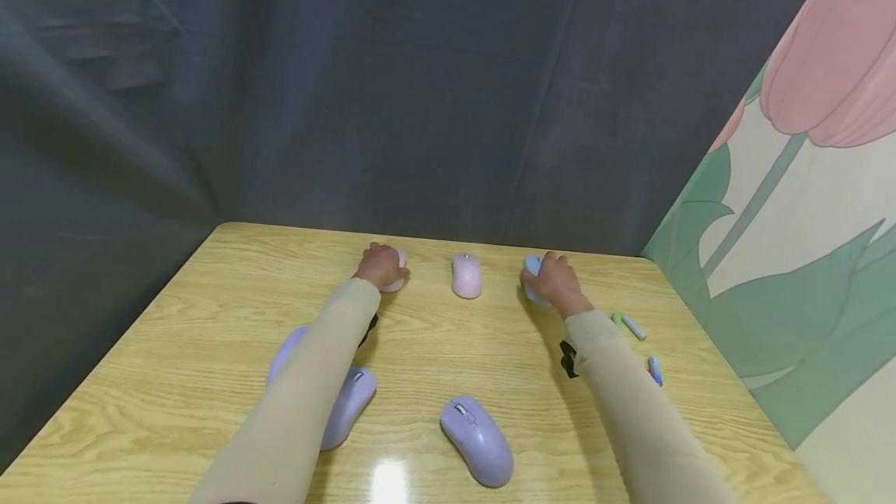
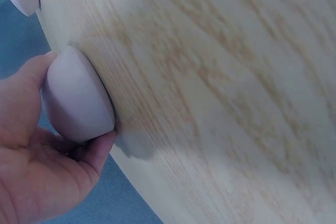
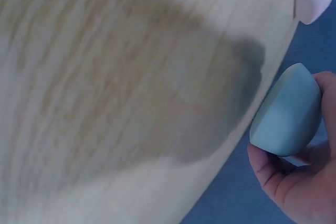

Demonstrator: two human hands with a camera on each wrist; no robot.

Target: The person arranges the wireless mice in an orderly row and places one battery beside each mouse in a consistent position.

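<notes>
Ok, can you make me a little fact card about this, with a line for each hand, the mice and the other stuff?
Left hand: grips a pale pink mouse
Right hand: grips a blue mouse
Between the hands: another pink mouse, untouched
Nearer the person: a purple mouse and a second purple mouse
Partly hidden: a purple thing behind the left sleeve
Right side: a green stick, a grey stick, a small blue thing
Surface: wooden table
Back: dark curtain
</notes>
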